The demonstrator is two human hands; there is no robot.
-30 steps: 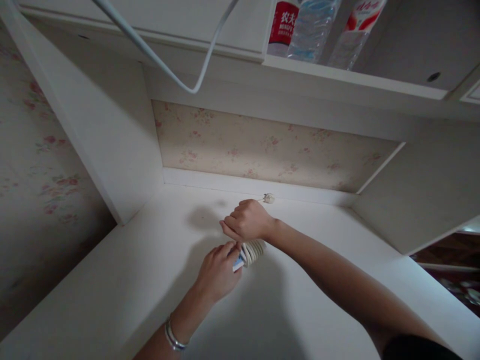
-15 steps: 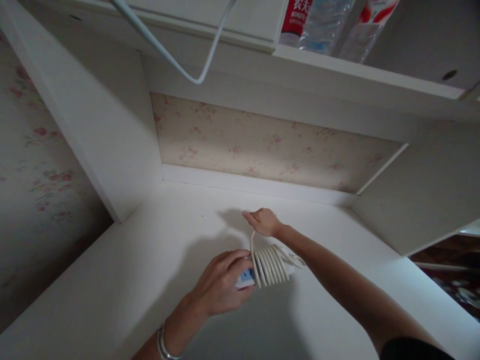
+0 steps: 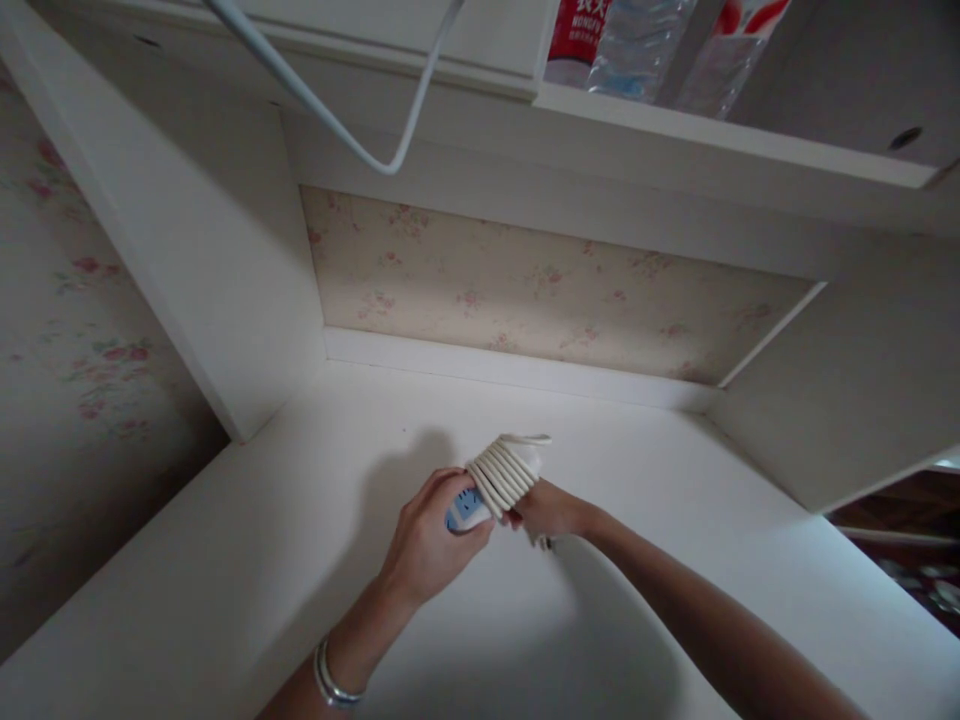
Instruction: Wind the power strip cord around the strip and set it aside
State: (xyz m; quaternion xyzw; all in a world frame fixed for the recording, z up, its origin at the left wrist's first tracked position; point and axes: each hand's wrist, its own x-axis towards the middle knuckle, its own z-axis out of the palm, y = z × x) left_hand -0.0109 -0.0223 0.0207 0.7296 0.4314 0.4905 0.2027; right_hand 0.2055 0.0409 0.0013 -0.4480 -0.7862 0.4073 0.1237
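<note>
A white power strip with a blue socket face is held up over the white desk top, tilted, by my left hand. My left thumb and fingers close around its near end. Several turns of a cream cord are wound tightly round its middle, and a loop sticks out at the far end. My right hand is just under and right of the coil, closed on the cord; its fingertips are partly hidden behind the turns. A plug with metal prongs hangs below my right hand.
The white desk top lies between a left side panel and a right panel. Overhead, a shelf carries plastic bottles. A white bent tube hangs at upper left. Floral wallpaper covers the back.
My right hand has come from above the coil round to beneath it, carrying the cord. The power strip has tilted, its far end up, and shifted slightly left. The plug now shows.
</note>
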